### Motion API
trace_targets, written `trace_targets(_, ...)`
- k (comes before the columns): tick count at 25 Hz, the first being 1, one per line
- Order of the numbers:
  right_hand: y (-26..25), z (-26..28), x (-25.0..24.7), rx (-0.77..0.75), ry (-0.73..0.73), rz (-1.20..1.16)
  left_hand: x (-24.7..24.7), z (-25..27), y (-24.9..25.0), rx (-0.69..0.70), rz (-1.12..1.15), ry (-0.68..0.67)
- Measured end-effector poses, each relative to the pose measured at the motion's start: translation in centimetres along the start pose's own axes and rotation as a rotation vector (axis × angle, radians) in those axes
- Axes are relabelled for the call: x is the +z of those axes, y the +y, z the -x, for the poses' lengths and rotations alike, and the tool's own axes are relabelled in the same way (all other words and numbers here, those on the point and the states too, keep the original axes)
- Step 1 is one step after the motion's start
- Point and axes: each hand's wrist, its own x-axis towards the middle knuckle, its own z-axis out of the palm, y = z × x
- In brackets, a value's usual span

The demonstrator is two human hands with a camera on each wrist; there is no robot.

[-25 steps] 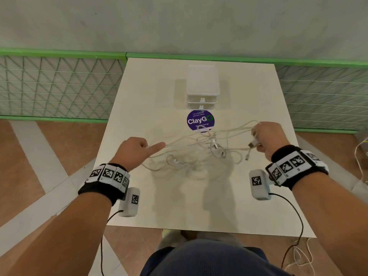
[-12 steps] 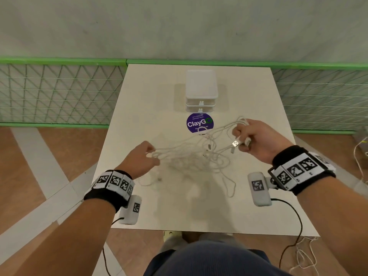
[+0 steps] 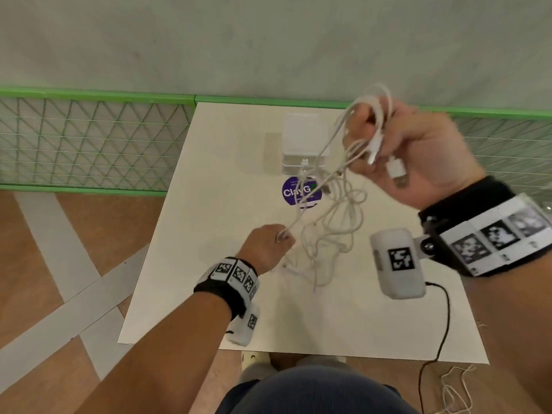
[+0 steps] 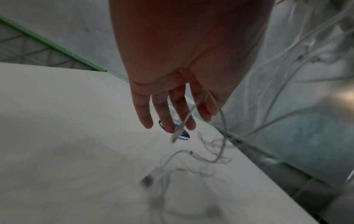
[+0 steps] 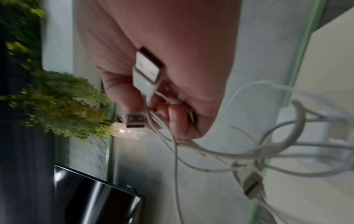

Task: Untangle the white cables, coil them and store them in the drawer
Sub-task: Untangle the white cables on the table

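A tangle of white cables point(image 3: 331, 228) hangs from my raised right hand point(image 3: 376, 138) down to the white table point(image 3: 209, 234). In the right wrist view that hand point(image 5: 168, 109) grips several strands, and two USB plugs point(image 5: 147, 68) stick out of the fist. My left hand point(image 3: 280, 234) is lower, near the table's middle, and pinches one strand that runs taut up to the right hand. From the left wrist, its fingers point(image 4: 162, 115) point down with a cable end beside them, and loose cables point(image 4: 210, 160) lie below. A small white drawer unit point(image 3: 300, 135) stands shut at the table's far edge.
A round purple sticker point(image 3: 301, 191) lies in front of the drawer unit, partly under the cables. A green-framed mesh fence point(image 3: 89, 138) runs behind the table against a pale wall. More cables lie on the floor at the lower right point(image 3: 457, 389).
My right hand has risen high above the table, lifting most of the tangle. My left hand has moved forward and right and taken hold of one strand.
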Motion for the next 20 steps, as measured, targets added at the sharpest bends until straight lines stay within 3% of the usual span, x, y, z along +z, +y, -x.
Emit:
trace_targets(3,-3.7,0.9,0.2,-0.068,0.01,-0.066,0.7,0.6,-3.4,-0.135,0.059,-0.042)
trace_targets(6,-4.7,1.1,0.1,-0.109,0.109,0.133,0.1,0.7,-6.7,-0.293,0.045,-0.043)
trace_targets(9,-3.2,0.3,0.1,-0.081,0.193,0.312,-1.7,0.6,-7.0,-0.302,-0.013,-0.099)
trace_targets(12,-1.5,-0.1,0.9,-0.034,0.146,0.509,-4.7,0.8,-3.8,-0.216,0.349,-0.017)
trace_targets(15,0.2,-0.7,1.8,0.005,0.08,0.617,-7.3,0.9,1.3,0.006,0.739,0.056)
trace_targets(17,1.3,-1.4,2.3,0.041,0.079,0.633,-8.0,0.9,4.8,0.12,0.819,0.033)
trace_targets(20,2.0,-2.4,2.1,0.074,0.172,0.668,-7.9,0.1,6.8,0.177,0.762,0.13)
